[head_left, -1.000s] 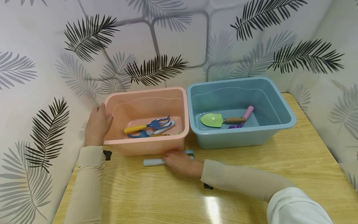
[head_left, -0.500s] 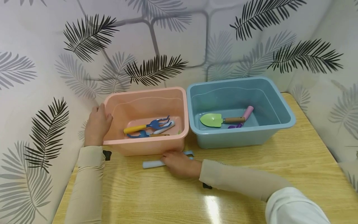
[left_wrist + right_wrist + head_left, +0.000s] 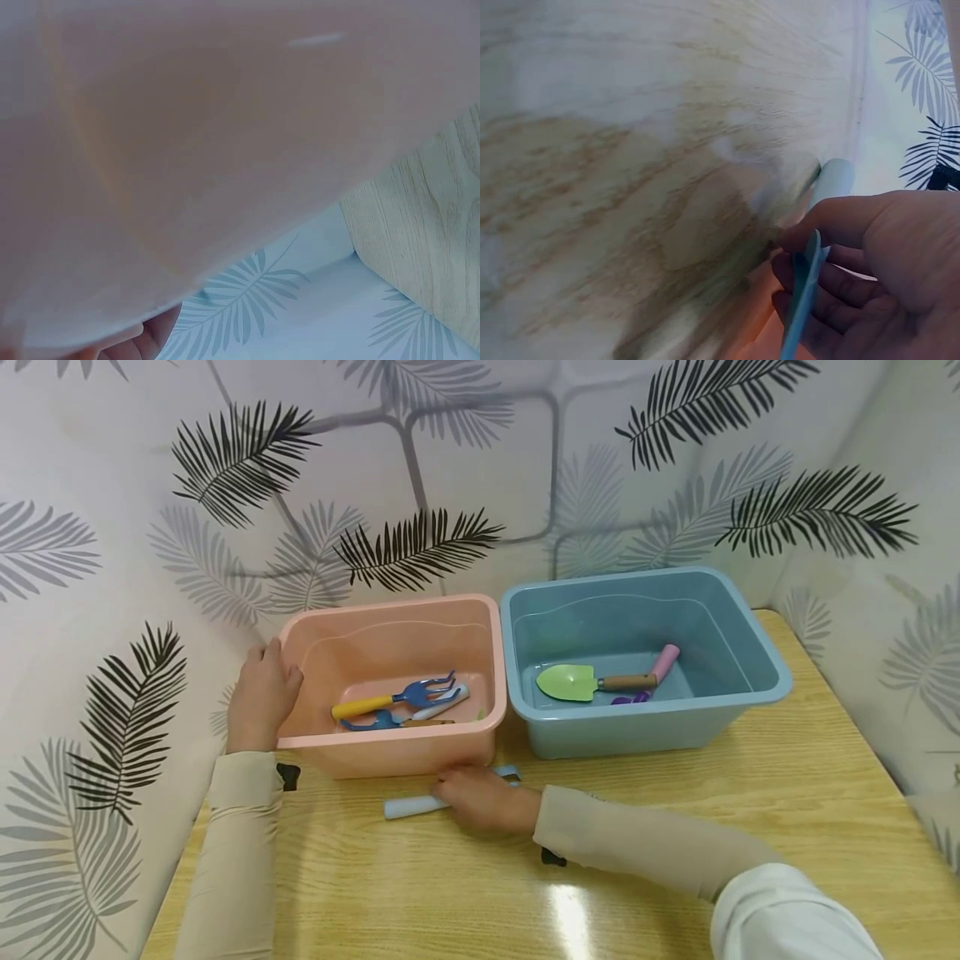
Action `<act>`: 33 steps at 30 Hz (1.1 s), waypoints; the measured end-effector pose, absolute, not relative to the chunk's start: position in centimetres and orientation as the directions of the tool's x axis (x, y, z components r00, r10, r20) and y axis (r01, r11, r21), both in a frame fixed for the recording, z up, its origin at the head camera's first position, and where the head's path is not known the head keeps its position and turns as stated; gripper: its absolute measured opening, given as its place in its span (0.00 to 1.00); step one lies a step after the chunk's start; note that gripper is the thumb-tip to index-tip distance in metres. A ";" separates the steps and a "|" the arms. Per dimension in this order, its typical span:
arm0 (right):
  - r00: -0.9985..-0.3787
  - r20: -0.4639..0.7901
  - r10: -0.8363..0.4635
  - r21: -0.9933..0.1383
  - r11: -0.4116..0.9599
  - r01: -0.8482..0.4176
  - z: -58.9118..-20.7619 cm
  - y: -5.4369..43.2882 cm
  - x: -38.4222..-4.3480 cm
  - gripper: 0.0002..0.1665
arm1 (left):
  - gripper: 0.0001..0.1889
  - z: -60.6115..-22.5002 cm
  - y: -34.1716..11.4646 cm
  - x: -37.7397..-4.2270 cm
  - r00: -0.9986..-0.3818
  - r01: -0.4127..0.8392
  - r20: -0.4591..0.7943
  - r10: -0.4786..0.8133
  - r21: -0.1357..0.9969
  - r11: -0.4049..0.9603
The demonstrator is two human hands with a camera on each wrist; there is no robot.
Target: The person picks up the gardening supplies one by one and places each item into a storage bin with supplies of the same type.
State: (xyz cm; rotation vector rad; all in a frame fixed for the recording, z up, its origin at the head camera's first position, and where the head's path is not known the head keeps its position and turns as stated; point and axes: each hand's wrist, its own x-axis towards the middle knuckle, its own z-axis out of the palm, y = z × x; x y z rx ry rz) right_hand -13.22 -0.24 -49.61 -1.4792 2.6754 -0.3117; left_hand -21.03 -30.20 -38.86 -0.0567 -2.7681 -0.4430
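My left hand [image 3: 258, 697] grips the left rim of a pink plastic bin [image 3: 390, 758]; its wall fills most of the left wrist view, with a few fingers [image 3: 154, 337] curled at the rim. Just in front of that bin, low over the table, my right hand [image 3: 480, 797] holds a light-blue garden hand tool [image 3: 408, 807] around its middle. Its handle sticks out to the left and its curved, pronged end to the right. In the right wrist view, a teal prong [image 3: 804, 300] crosses in front of the curled fingers, and the pale handle [image 3: 834, 180] extends beyond.
Inside the pink bin lie a blue hand fork [image 3: 423, 693] with a yellow handle, another blue tool [image 3: 382, 720] and a pale handle [image 3: 442, 703]. A blue bin [image 3: 622, 731] alongside holds a green trowel [image 3: 567, 683] and a pink-handled purple tool [image 3: 666, 662]. A patterned wall backs the table [image 3: 420, 893].
The light-blue tool has turned slightly in my right hand, its handle end swinging a little toward me. My left hand and both bins have stayed in place.
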 end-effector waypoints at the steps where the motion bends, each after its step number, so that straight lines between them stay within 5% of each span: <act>1: -0.533 0.029 -0.846 -0.215 0.515 -0.830 -49.5 -0.2 -13.2 0.08 | 0.22 -38.8 -30.2 -21.0 -0.944 0.089 0.330 -0.015 0.299 0.950; 13: -0.536 -0.124 -0.835 -0.384 0.539 -0.750 -47.8 0.4 -12.7 0.11 | 0.23 -38.9 -30.3 -21.0 -0.949 0.087 0.314 -0.011 0.296 0.951; 33: -0.435 -0.079 -0.897 -0.628 0.383 -0.677 -42.4 1.5 -12.6 0.08 | 0.22 -38.6 -30.0 -20.8 -0.945 0.088 0.326 -0.015 0.298 0.950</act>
